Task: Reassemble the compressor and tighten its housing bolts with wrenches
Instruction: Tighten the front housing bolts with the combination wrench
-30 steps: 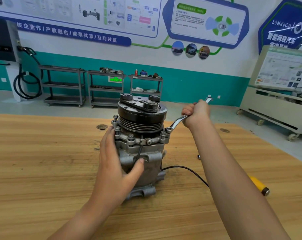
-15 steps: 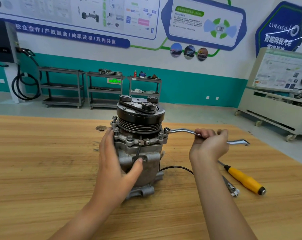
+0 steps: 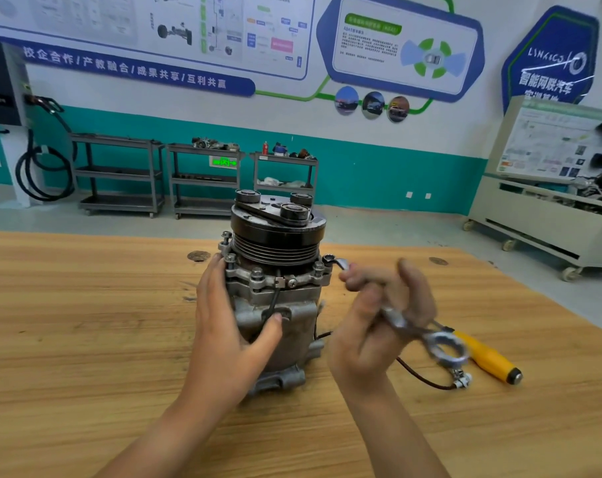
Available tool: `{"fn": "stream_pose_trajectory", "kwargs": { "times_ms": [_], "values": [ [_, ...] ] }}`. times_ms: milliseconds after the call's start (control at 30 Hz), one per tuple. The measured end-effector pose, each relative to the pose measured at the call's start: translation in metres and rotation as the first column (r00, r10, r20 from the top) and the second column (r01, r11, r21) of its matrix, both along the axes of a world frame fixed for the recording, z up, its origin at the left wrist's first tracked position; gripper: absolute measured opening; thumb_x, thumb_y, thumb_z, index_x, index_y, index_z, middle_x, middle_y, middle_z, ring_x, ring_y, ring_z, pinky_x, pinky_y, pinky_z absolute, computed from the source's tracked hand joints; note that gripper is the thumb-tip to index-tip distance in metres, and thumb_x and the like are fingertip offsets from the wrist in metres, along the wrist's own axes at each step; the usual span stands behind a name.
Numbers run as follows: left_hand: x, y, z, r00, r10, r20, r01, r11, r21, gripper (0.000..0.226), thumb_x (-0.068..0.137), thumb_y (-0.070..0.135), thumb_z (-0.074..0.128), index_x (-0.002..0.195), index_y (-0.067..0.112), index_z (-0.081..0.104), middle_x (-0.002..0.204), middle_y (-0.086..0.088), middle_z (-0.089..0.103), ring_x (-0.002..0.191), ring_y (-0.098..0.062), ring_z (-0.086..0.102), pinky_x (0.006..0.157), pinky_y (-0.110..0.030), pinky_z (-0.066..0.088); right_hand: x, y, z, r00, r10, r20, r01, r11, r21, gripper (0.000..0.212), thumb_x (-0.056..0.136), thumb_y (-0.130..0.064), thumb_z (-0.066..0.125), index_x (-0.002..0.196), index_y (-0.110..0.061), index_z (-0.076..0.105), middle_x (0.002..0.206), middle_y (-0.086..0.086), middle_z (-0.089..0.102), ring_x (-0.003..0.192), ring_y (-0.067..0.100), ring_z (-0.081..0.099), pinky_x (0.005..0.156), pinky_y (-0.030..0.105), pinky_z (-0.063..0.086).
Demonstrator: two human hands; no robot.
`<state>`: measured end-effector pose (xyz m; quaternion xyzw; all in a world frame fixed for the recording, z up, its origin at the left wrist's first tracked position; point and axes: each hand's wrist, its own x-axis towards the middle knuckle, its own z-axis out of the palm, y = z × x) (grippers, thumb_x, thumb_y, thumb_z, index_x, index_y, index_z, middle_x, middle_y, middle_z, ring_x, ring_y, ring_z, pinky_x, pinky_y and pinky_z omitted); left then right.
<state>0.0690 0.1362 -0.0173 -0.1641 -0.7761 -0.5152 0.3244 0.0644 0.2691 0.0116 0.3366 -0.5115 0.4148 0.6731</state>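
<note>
While upright, compressor (image 3: 275, 298) against left hand (image 3: 230, 326)

A wooden worktop (image 3: 86, 339) carries an upright compressor (image 3: 275, 305), a yellow-handled screwdriver (image 3: 489, 357) and a dark cable (image 3: 434, 385).
</note>
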Motion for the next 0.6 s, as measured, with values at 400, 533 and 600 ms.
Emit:
{"fn": "stream_pose_trajectory", "kwargs": {
  "times_ms": [400,533,600],
  "values": [
    [0.0,-0.001,0.001,1.0,-0.003,-0.01,0.003,1.0,-0.011,0.086,0.078,0.019,0.073,0.134,0.038,0.011,0.15,0.001,0.022,0.14,-0.011,0.018,0.113,-0.029,0.018,-0.018,-0.001,0.077,0.697,0.714,0.066,-0.473,0.527,-0.706,0.051,0.1,-0.034,0.033,0.054,-0.019,0.047,0.039,-0.008,0.027,0.033,0.008,0.021,0.039,0.014,0.019],
    [-0.001,-0.002,0.001,1.0,-0.013,0.006,0.013,1.0,-0.018,0.087,0.077,0.019,0.071,0.136,0.038,0.01,0.151,0.003,0.021,0.141,-0.011,0.019,0.116,-0.036,0.021,-0.027,0.034,0.098,0.477,0.879,-0.013,-0.533,0.277,-0.8,0.05,0.102,-0.041,0.026,0.061,-0.016,0.037,0.039,-0.005,0.021,0.033,0.01,0.015,0.036,0.014,0.016],
    [0.0,-0.002,0.001,1.0,-0.016,0.016,0.016,1.0,-0.022,0.088,0.077,0.017,0.072,0.136,0.037,0.01,0.15,0.004,0.021,0.141,-0.012,0.019,0.116,-0.04,0.022,-0.036,0.051,0.101,0.32,0.947,0.016,-0.491,0.181,-0.852,0.049,0.101,-0.042,0.025,0.061,-0.016,0.036,0.037,-0.006,0.02,0.029,0.008,0.015,0.031,0.014,0.015]
  ]
}}
